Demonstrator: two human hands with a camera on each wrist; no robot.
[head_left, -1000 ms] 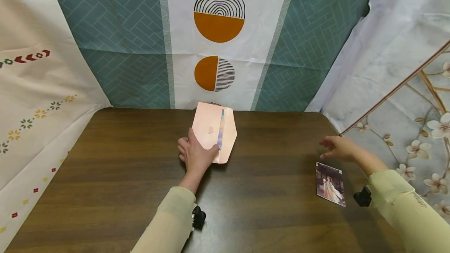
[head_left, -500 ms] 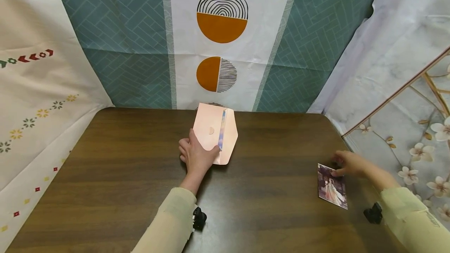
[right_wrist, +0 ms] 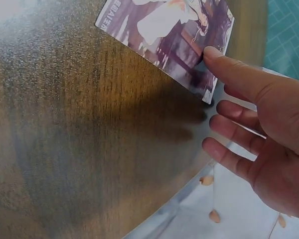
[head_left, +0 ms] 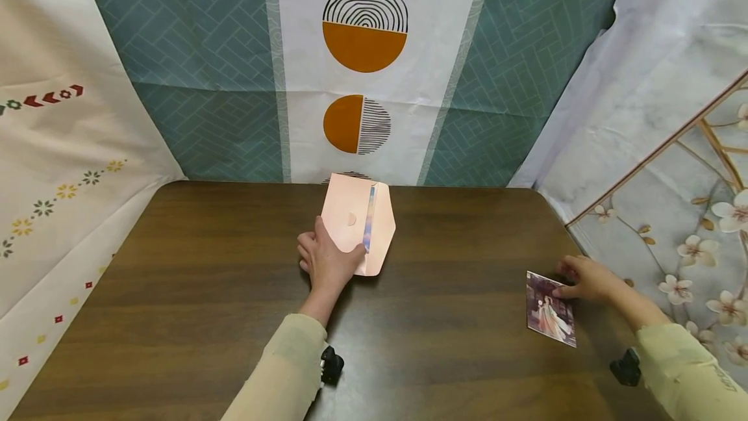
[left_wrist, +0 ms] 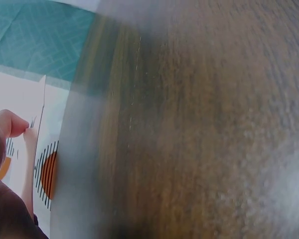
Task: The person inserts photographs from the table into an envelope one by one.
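A pale pink envelope (head_left: 345, 206) with its flap (head_left: 384, 223) spread open is held over the back of the table by my left hand (head_left: 328, 258). The thumb lies at the envelope's mouth and the other fingers go round its side. In the mouth shows a strip of a blue and purple card (head_left: 369, 218). In the left wrist view the envelope (left_wrist: 31, 164) appears edge-on. On the right, a photo card (head_left: 549, 310) of a figure in a long dress lies on the table. My right hand (right_wrist: 269, 119) rests its thumb on the card's corner, the other fingers loosely extended beyond its edge.
The brown wooden table (head_left: 234, 330) fills the foreground. Behind it hangs a teal and white cloth (head_left: 222, 128). A flowered white cloth (head_left: 672, 213) borders the right side, close to my right hand, and a cream patterned cloth (head_left: 70, 180) the left.
My right hand has come from beyond the photo card back to the card's corner, its thumb now on it. My left hand and the envelope stay where they were.
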